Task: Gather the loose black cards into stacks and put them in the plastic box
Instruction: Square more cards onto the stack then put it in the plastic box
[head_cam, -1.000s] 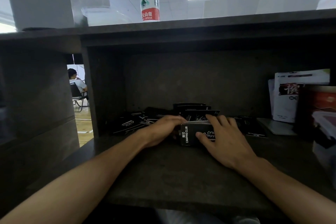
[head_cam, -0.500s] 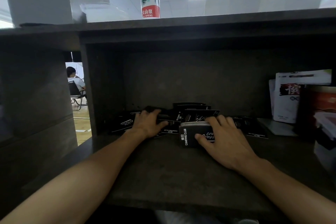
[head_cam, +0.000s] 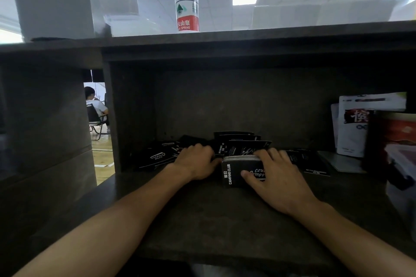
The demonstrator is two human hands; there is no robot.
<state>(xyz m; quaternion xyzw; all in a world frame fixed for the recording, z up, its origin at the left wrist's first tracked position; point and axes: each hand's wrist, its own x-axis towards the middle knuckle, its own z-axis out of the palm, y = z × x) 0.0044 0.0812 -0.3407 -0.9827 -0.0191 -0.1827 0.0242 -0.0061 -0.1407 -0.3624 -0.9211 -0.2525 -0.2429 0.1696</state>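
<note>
Head view: right hand [head_cam: 275, 176] grips one stack [head_cam: 242, 170], left hand [head_cam: 194, 162] curls on loose cards [head_cam: 158, 157]; boxing seemingly not begun.

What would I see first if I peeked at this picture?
First you would see two hands in the middle of a dark shelf. The right hand holds a stack of black cards, and the left hand lies on loose cards beside it. A water bottle stands on top.
</note>
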